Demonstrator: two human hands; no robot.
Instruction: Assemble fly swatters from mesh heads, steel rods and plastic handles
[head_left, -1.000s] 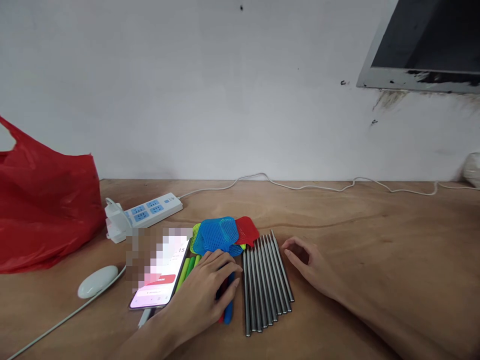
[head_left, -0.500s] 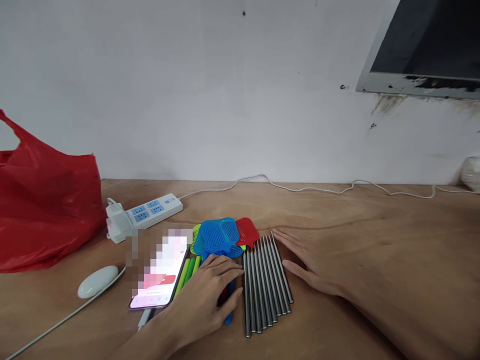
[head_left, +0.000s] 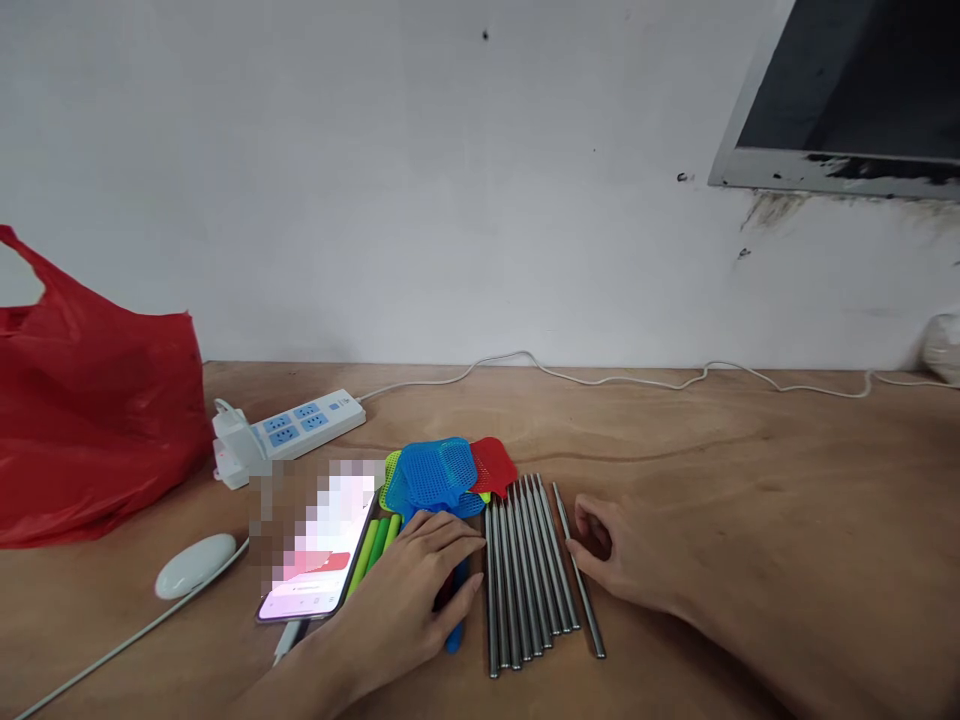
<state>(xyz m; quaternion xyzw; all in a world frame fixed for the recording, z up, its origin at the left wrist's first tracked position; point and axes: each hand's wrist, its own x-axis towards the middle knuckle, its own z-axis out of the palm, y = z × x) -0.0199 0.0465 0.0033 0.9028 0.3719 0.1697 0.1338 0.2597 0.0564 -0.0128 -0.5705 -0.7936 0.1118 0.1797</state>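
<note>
Head | left hand (head_left: 409, 590) flat, fingers spread on swatter handles (head_left: 454, 620) | right hand (head_left: 626, 562) curled, fingertips touching one steel rod (head_left: 579, 580)

Right hand (head_left: 626, 565) curls onto one rod (head_left: 579, 572), angled just apart from the rod row (head_left: 525, 570). Left hand (head_left: 409, 590) lies flat on the swatter handles (head_left: 455, 610); mesh heads (head_left: 439, 472) fan out beyond, phone (head_left: 319, 550) alongside.

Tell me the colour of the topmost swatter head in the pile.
Blue: the topmost swatter head is blue mesh, seen in the head view.
</note>
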